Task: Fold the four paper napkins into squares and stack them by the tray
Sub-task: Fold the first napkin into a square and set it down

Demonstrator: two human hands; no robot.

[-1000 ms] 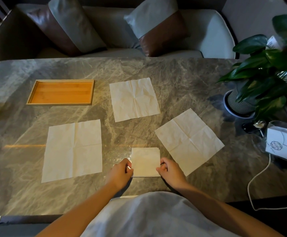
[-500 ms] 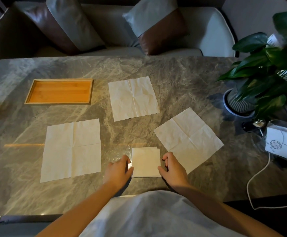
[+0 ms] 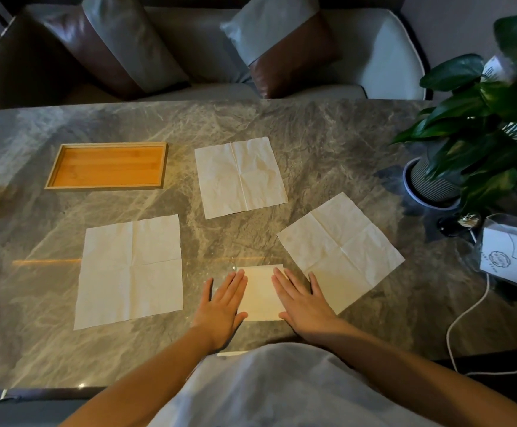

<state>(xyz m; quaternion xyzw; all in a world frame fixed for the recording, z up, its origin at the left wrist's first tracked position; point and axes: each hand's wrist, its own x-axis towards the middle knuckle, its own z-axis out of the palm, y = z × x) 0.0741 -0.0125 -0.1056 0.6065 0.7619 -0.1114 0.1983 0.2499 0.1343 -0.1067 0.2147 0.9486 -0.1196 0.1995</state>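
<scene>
Paper napkin point(image 3: 260, 292), folded square, is lying at the near counter point(image 3: 328, 143) edge. Left hand point(image 3: 220, 306) and right hand point(image 3: 301, 303) are pressing its sides, fingers straight. Judged step: creasing the first square. The next move is calling for carrying it beside the tray point(image 3: 103, 187), then folding the three open napkins point(image 3: 131, 269). Print on the white card point(image 3: 509, 260) is showing too small to read.

Folded napkin point(image 3: 260, 294) side edges covered, plant point(image 3: 478, 100) cut by right edge; card point(image 3: 515, 257) print unreadable

home living room: cushioned sofa point(image 3: 358, 57), marble table point(image 3: 328, 143), potted plant point(image 3: 491, 124).
</scene>
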